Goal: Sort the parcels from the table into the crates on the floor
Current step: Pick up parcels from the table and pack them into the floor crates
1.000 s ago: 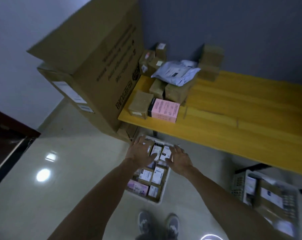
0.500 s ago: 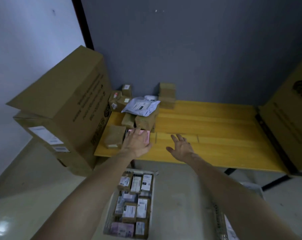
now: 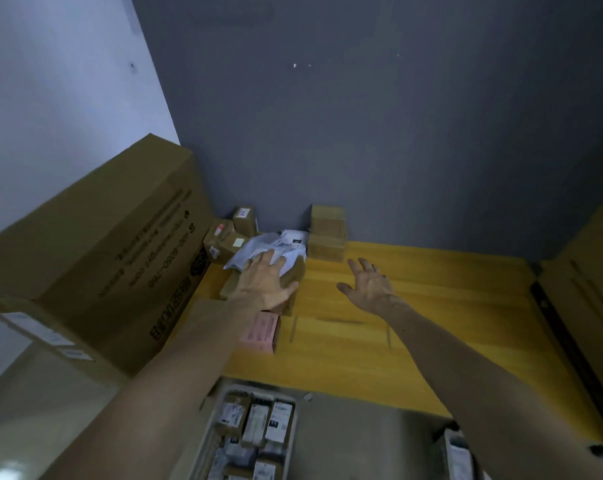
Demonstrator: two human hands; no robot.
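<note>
Crowding explains the long reach: the parcels [image 3: 244, 221] are piled in the far left corner of the worktop [image 3: 414, 323], hemmed in by the wall and the big carton [image 3: 95, 254]. The left hand [image 3: 265, 282] lies flat over the white mailer [image 3: 286, 242] and the brown box [image 3: 293, 280] under it. Its fingers [image 3: 268, 258] are straight and grip nothing, probably settling on the next pick. The right hand [image 3: 369, 289] hovers over bare wood just beside the pile, fingers spread wide and empty, likely ready to steady a lift. A pink box [image 3: 262, 332] lies nearer, by the left forearm. Below the front edge, the crate [image 3: 214, 424] on the floor already holds labelled parcels. Half a second ago the left hand was over the pink box; it has since pushed deeper, and the right hand has followed forward.
</note>
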